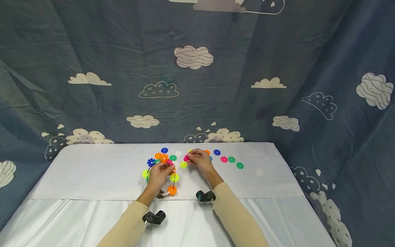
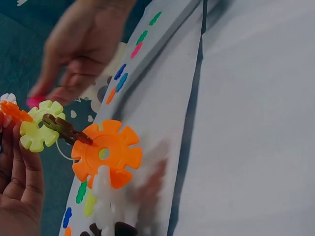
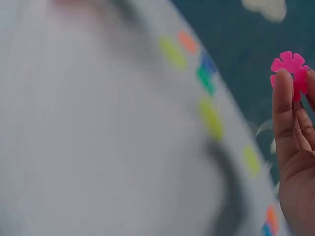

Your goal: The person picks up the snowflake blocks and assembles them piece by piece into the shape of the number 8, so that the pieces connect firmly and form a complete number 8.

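My left hand [image 1: 158, 178] holds a linked chain of colourful notched plastic flower discs above the table. In the left wrist view, an orange disc [image 2: 123, 150], a brown disc [image 2: 63, 128], a lime disc [image 2: 30, 139] and a white disc [image 2: 102, 194] hang joined beside that hand's fingers. Which disc the left fingertips grip is partly hidden. Slightly to the right, my right hand [image 1: 202, 163] pinches a single pink flower disc [image 3: 297, 63] between thumb and fingers, apart from the chain.
Loose discs lie along the table's far side, among them a blue disc [image 1: 217, 152], a pink one [image 1: 224, 159], a green one [image 1: 240, 165] and a pale one [image 1: 259, 172]. The white-covered table [image 1: 102, 171] meets a dark cloud-print curtain [image 1: 222, 103] behind.
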